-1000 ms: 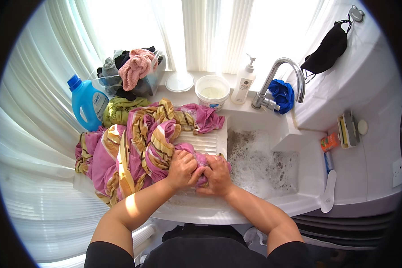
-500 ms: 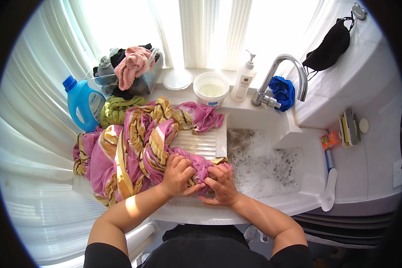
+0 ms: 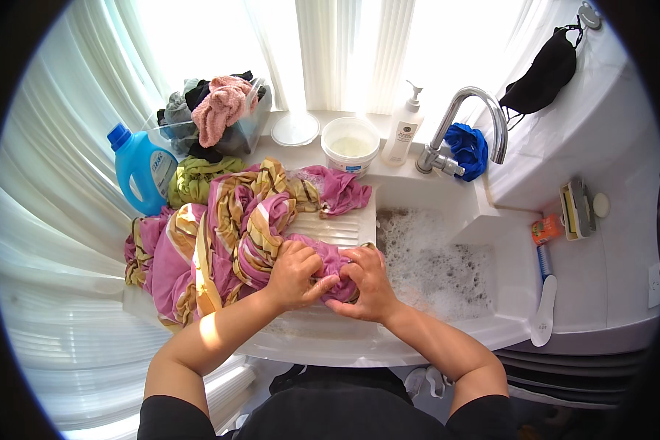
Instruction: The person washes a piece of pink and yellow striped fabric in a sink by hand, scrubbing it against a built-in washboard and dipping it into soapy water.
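A large wet pink cloth with yellow, white and dark stripes (image 3: 183,264) lies bunched over the ribbed washboard (image 3: 337,232) at the left of the white sink. Near the sink's front edge, my left hand (image 3: 297,275) grips a fold of it with curled fingers. Close beside, my right hand (image 3: 364,284) closes on the cloth's right end, at the border of the basin. The two thumbs nearly meet over the fabric. Soapy grey water (image 3: 436,264) with foam fills the bottom of the basin.
Behind stand a blue detergent bottle (image 3: 143,172), a clear bin of clothes (image 3: 253,121), a white tub (image 3: 350,147), a pump bottle (image 3: 403,128) and a chrome faucet (image 3: 500,136). A green cloth (image 3: 198,180) lies beside the bottle. Right rim: a brush (image 3: 544,312) and an orange packet (image 3: 546,229).
My right hand has turned and drawn its fingers in more tightly around the cloth's end. My left hand stays on its fold. The whole view has shifted slightly.
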Tool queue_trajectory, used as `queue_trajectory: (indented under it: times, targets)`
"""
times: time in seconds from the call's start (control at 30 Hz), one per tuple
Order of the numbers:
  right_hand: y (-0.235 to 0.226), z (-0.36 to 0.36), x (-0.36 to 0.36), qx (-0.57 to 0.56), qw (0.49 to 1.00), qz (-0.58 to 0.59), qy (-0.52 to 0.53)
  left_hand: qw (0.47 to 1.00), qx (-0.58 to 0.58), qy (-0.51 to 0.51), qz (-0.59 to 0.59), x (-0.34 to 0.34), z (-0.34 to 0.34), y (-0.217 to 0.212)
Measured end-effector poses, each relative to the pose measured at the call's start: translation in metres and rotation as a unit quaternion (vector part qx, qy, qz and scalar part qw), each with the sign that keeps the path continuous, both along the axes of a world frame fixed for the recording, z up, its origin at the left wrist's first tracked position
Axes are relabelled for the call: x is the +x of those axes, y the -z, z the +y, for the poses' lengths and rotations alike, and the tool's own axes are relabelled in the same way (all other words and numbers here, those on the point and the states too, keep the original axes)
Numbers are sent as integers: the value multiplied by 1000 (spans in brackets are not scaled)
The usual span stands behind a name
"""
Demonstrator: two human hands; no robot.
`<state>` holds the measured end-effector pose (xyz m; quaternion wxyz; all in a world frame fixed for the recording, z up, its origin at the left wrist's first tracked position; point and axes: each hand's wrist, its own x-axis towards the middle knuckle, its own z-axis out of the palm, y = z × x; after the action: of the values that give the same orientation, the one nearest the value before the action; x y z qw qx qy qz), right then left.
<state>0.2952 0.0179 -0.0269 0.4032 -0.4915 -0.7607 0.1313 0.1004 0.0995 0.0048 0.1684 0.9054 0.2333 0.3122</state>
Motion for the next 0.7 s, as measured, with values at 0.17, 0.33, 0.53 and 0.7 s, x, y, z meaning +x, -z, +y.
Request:
queue_trajectory:
  times: [0.17, 0.33, 0.53, 0.7]
  targets:
    - [37, 38, -15, 82, 994, 10, 77, 994, 79, -73, -15, 23, 23, 37]
    - [12, 93, -12, -144, 969, -39, 197, 951, 104, -285, -61, 54, 90, 52]
    - [0, -3, 5, 3, 1000, 12, -7, 999, 23, -19, 18, 7, 4, 2]
    - [38, 5, -16, 108, 994, 24, 22, 997, 73, -28, -17, 6, -7, 29]
